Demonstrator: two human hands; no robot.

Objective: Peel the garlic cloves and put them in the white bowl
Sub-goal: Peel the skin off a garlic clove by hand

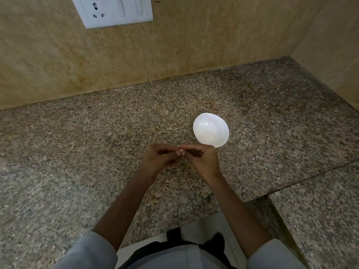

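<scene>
A speckled brown-grey granite countertop (pixel 97 152) has a seam at its right side. A small round white bowl (pixel 204 123) stands upright on it.

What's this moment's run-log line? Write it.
left hand: pinches garlic clove | right hand: pinches it too | white bowl: on counter, contents unclear

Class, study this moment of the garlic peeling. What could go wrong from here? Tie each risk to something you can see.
1. The garlic clove is small, pinched only by fingertips of the left hand and right hand, above the counter, not the white bowl; a slip could drop it on the stone.
2. The white bowl stands just beyond the right hand; a sudden pull might knock it.
</scene>
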